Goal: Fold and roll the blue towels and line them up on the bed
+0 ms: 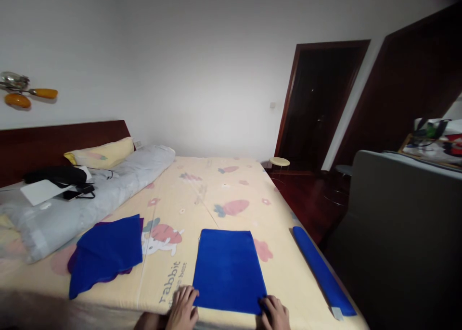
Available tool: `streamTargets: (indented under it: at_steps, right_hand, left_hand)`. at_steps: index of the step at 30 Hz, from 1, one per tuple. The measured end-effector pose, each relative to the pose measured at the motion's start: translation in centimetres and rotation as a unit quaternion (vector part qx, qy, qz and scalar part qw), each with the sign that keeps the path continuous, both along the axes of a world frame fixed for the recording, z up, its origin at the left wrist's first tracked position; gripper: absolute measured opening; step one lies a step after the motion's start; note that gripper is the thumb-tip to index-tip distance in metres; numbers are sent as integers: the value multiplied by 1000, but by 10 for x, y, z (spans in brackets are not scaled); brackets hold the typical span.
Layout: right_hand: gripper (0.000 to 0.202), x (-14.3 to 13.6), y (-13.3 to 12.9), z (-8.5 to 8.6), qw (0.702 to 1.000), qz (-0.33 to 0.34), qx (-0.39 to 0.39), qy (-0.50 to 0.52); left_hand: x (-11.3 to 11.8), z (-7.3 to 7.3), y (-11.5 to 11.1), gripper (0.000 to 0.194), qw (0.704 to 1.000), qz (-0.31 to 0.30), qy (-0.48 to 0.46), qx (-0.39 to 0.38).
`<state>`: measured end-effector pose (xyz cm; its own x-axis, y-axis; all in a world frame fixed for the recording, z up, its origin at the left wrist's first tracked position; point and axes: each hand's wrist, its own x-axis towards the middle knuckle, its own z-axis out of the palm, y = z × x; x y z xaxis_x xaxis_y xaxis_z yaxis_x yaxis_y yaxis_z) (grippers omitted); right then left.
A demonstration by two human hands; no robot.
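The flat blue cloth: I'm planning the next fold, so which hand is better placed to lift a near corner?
Right, probably: the right hand lies on the blue cloth at its near corner; the left hand rests mostly beside it.

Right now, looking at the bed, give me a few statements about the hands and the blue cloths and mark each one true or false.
1. Both hands rest at the near corners of the flat blue cloth. True: the left hand is at its near left corner, the right hand at its near right corner.
2. The flat blue cloth is crumpled into a ball. False: it lies smooth as a rectangle.
3. A rolled blue cloth lies along the bed's right edge. True.
4. The loose blue pile lies right of the hands. False: it lies to their left, near the grey bedding.
5. The right hand holds a phone. False: it only touches the cloth.
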<state>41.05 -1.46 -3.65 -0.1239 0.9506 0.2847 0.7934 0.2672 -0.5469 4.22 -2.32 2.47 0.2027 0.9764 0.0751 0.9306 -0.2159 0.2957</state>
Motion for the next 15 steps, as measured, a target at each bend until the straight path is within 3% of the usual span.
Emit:
streamTargets:
  at_steps: [3, 8, 12, 15]
  right_hand:
    - [30, 13, -4, 10, 999, -4, -43, 4]
    - [42, 15, 0, 14, 996, 19, -80, -33]
    - [26, 16, 9, 14, 997, 10, -44, -60]
    - [18, 16, 10, 24, 997, 29, -40, -52]
  left_hand:
    - [-12, -3, 1, 44, 999, -15, 33, 8]
    - [-8, 0, 8, 39, 998, -25, 33, 44]
    - [-4, 6, 11, 35, 996, -38, 5, 78]
    - [-8, 9, 9, 34, 995, -47, -12, 85]
